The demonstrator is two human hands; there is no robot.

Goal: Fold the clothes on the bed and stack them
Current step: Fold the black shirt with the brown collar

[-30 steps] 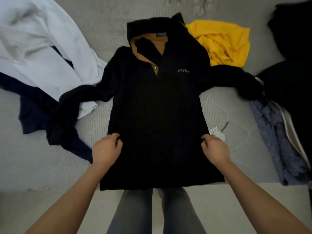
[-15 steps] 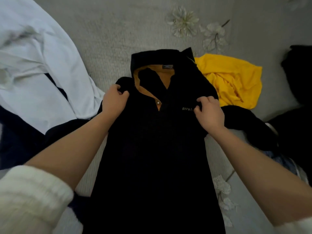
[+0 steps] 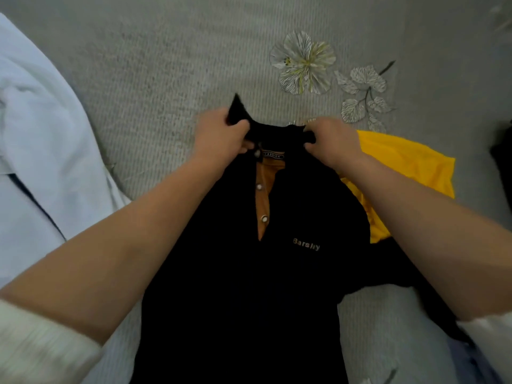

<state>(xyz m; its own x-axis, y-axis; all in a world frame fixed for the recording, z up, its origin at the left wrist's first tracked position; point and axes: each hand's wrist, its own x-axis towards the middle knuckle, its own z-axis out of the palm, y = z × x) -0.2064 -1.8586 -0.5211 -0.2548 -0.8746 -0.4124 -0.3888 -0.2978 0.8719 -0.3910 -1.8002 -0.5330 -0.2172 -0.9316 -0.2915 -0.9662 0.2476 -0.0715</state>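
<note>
A black long-sleeved polo shirt (image 3: 249,286) with an orange-brown button placket lies face up on the grey bed (image 3: 166,65), collar away from me. My left hand (image 3: 219,137) grips the left side of its collar, with a collar point sticking up above the fingers. At the collar's right side my right hand (image 3: 332,142) pinches the cloth. The shirt's right sleeve trails off to the right under my forearm.
A white garment (image 3: 41,139) with dark cloth beneath it covers the left side. A crumpled yellow garment (image 3: 401,167) lies right of the collar. The bedspread shows an embroidered flower (image 3: 303,63) beyond the shirt. Dark clothes sit at the right edge.
My hands went from the shirt's lower sides up to its shoulders, then on to the collar, which they now hold. My view leaned in closer over the shirt.
</note>
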